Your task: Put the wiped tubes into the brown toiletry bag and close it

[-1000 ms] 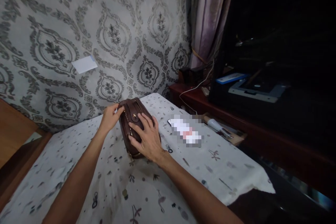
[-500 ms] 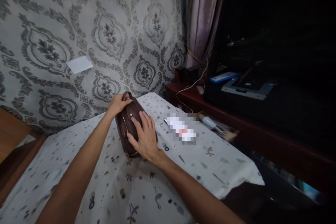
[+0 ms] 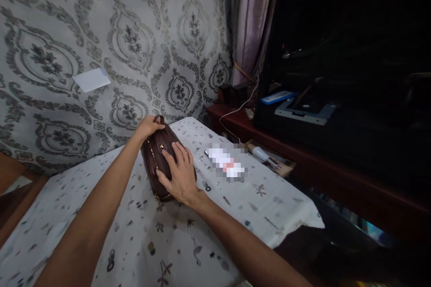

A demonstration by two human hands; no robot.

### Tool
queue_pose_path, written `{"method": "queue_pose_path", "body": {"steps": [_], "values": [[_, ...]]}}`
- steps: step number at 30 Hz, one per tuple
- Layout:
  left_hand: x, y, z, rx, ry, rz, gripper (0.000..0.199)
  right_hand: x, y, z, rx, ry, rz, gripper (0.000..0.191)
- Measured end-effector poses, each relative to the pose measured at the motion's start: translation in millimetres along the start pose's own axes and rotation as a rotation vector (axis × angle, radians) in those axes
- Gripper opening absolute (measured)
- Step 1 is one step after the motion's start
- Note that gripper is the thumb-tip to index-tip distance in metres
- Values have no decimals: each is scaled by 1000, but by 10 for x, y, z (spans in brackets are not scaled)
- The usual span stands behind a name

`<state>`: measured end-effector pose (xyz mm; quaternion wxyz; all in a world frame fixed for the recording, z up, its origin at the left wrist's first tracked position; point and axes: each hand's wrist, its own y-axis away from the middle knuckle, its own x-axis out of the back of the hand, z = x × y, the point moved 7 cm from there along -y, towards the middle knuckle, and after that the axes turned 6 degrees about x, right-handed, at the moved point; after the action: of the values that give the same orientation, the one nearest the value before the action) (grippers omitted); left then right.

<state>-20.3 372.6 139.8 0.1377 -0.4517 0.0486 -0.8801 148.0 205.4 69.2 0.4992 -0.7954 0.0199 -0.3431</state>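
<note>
A dark brown bag (image 3: 153,161) with gold zips and a small gold stud stands on a white patterned cloth (image 3: 131,233). At the bag's far end my left hand (image 3: 147,127) is closed, thumb and fingers gripping it beside the small strap loop. My right hand (image 3: 180,172) rests on the bag's top and right side with its fingers spread. A phone-like object (image 3: 225,163), its screen blurred out, lies on the cloth to the right of the bag.
Beyond the cloth is a patterned wall with a white card (image 3: 91,80) on it. To the right, a dark red cabinet (image 3: 229,119) has an open drawer holding a white object (image 3: 262,154). A large dark screen (image 3: 343,54) stands above, and a white cable hangs nearby.
The whole view has shifted slightly, so things appear a little further left. Both hands keep their places on the bag.
</note>
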Motion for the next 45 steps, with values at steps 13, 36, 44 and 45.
{"method": "queue_pose_path", "body": {"steps": [13,36,44,45], "values": [[44,168,29,25,-18,125,22,3,3,39,-1,-17,41,51],[2,399,131,-51,159,13,21,14,-22,27,-1,-27,36,50],[-27,465,157,-74,168,-30,22,18,-22,41,-11,-40,30,48],[-31,474,167,-77,173,-42,23,20,-23,40,-11,-38,29,48]]}}
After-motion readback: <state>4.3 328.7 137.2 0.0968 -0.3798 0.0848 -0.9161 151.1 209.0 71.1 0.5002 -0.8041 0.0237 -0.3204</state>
